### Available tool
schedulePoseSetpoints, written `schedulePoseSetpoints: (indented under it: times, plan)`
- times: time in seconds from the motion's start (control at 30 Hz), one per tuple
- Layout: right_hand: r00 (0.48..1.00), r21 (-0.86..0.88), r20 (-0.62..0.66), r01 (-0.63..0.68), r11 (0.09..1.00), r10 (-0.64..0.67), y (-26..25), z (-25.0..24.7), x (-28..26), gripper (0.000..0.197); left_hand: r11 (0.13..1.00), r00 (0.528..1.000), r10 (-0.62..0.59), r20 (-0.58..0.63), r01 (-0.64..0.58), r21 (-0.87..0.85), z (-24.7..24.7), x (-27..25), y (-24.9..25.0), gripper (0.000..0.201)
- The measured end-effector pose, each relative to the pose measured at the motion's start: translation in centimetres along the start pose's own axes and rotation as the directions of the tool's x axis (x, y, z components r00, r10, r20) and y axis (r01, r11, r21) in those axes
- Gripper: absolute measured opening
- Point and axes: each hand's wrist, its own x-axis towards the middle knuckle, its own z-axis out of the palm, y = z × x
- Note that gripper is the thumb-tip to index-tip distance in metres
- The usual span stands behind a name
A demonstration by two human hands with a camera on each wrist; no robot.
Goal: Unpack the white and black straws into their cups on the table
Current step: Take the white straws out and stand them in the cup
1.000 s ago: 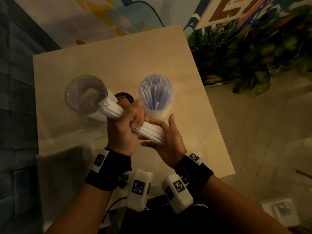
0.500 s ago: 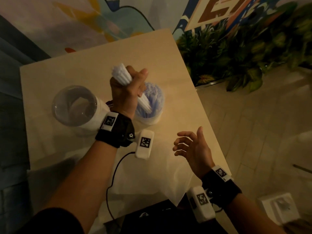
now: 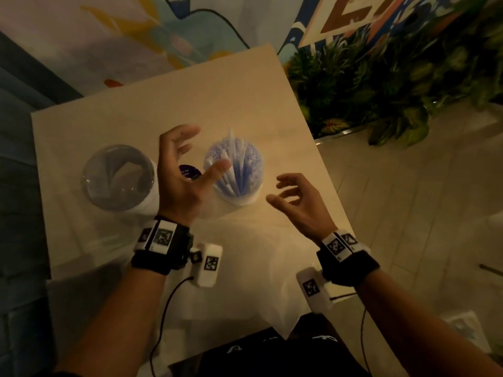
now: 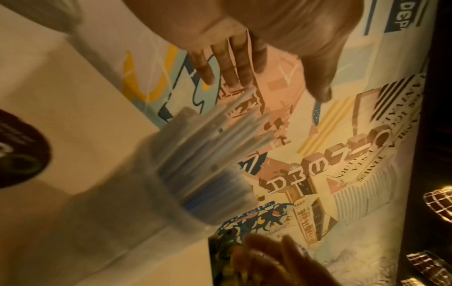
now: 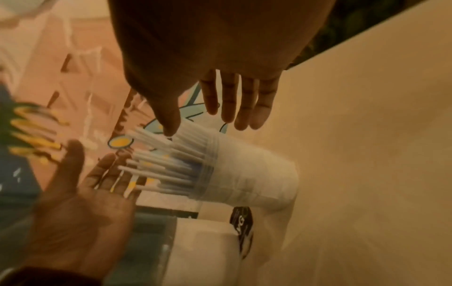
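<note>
Standing on the pale, smooth square tabletop [image 3: 114, 126], the clear plastic cup [image 3: 246, 198] near its right edge is packed with white straws [image 3: 234, 164], thin tubes that fan out above the ribbed rim at uneven heights, some tipped sideways. A bluish tint shows among the straws low in the cup; the dim light does not let me tell its cause. Left of this cup stands a second clear cup [image 3: 119, 178], round-mouthed and glossy; something pale lies inside, too murky to name. Between the 2 cups lies a small dark round disc [image 3: 189, 171], half hidden by the left hand [image 3: 179, 183]. That hand hovers just left of the straw cup, fingers [image 3: 179, 133] spread and holding nothing. The right hand [image 3: 299, 205] hangs just right of the straw cup, its fingers loosely parted, empty.
</note>
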Motion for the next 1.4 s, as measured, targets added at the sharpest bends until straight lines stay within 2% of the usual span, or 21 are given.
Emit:
schedulePoseSetpoints:
  times: [0.1, 0.2, 0.27, 0.33, 0.4, 0.47, 0.5, 0.6, 0.7, 0.73, 0.87, 0.93, 1.07, 1.2, 1.3, 1.4]
  plan:
    - [0.993, -0.180, 0.089, 0.089, 0.980, -0.074, 0.0, 1.1, 2.2, 0.082, 0.995, 0.994, -0.104, -0.035, 0.103, -0.009, -1.1, -2.9, -2.2, 0.097]
    - [0.970, -0.269, 0.182, 0.207, 0.941, -0.161, -0.5, 2.2, 4.4, 0.100, 0.970, 0.965, -0.242, 0.097, 0.239, 0.043, -0.9, -4.7, -5.0, 0.120]
    - [0.958, -0.278, 0.219, 0.243, 0.929, -0.185, -1.1, 2.7, 5.6, 0.107, 0.946, 0.924, -0.323, 0.205, 0.314, 0.077, -0.1, -4.5, -6.1, 0.126]
    - [0.950, -0.282, 0.249, 0.259, 0.924, -0.190, -1.7, 3.0, 6.7, 0.113, 0.928, 0.882, -0.368, 0.293, 0.367, 0.063, 0.8, -3.3, -6.1, 0.124]
    - [0.938, -0.280, 0.274, 0.288, 0.916, -0.211, -2.0, 3.0, 7.5, 0.116, 0.915, 0.856, -0.402, 0.325, 0.384, 0.121, 1.9, -1.8, -6.0, 0.117]
    - [0.919, -0.291, 0.307, 0.339, 0.895, -0.248, -2.2, 3.4, 8.0, 0.110, 0.914, 0.839, -0.406, 0.362, 0.371, 0.164, 2.4, -0.3, -6.1, 0.125]
    - [0.909, -0.306, 0.318, 0.368, 0.878, -0.271, -2.3, 3.7, 8.2, 0.105, 0.919, 0.842, -0.391, 0.370, 0.378, 0.111, 2.5, 0.2, -6.4, 0.124]
    - [0.896, -0.287, 0.285, 0.418, 0.862, -0.339, -2.6, 4.3, 8.2, 0.091, 0.934, 0.885, -0.333, 0.326, 0.356, -0.013, 2.5, 0.4, -6.5, 0.106]
    - [0.888, -0.212, 0.242, 0.441, 0.872, -0.390, -3.0, 4.1, 7.9, 0.091, 0.948, 0.912, -0.285, 0.297, 0.314, -0.054, 2.4, 0.4, -6.0, 0.089]
    - [0.887, -0.200, 0.235, 0.444, 0.874, -0.397, -2.9, 3.9, 7.8, 0.093, 0.949, 0.911, -0.285, 0.298, 0.313, -0.048, 2.4, 0.4, -6.0, 0.088]
    - [0.918, -0.232, 0.233, 0.373, 0.898, -0.321, -2.0, 3.3, 7.8, 0.108, 0.932, 0.874, -0.319, 0.365, 0.359, -0.044, 1.8, 0.0, -7.1, 0.113]
    - [0.921, -0.249, 0.254, 0.356, 0.900, -0.294, -2.1, 3.1, 7.8, 0.110, 0.925, 0.856, -0.344, 0.385, 0.380, -0.019, 1.9, 0.0, -7.4, 0.114]
    - [0.897, -0.273, 0.311, 0.400, 0.875, -0.314, -2.7, 3.7, 8.1, 0.097, 0.938, 0.867, -0.322, 0.381, 0.346, 0.006, 2.4, 0.7, -7.1, 0.114]
    - [0.891, -0.253, 0.269, 0.432, 0.866, -0.365, -3.6, 3.7, 8.1, 0.082, 0.956, 0.888, -0.279, 0.367, 0.294, 0.015, 2.8, 1.3, -6.7, 0.104]
    - [0.909, -0.215, 0.234, 0.394, 0.894, -0.345, -3.3, 3.4, 8.1, 0.093, 0.952, 0.885, -0.288, 0.367, 0.308, 0.004, 2.6, 1.4, -6.4, 0.105]
    - [0.953, -0.206, 0.215, 0.259, 0.944, -0.215, -2.2, 2.0, 7.6, 0.111, 0.923, 0.862, -0.380, 0.336, 0.379, 0.070, 1.4, 0.1, -5.8, 0.116]
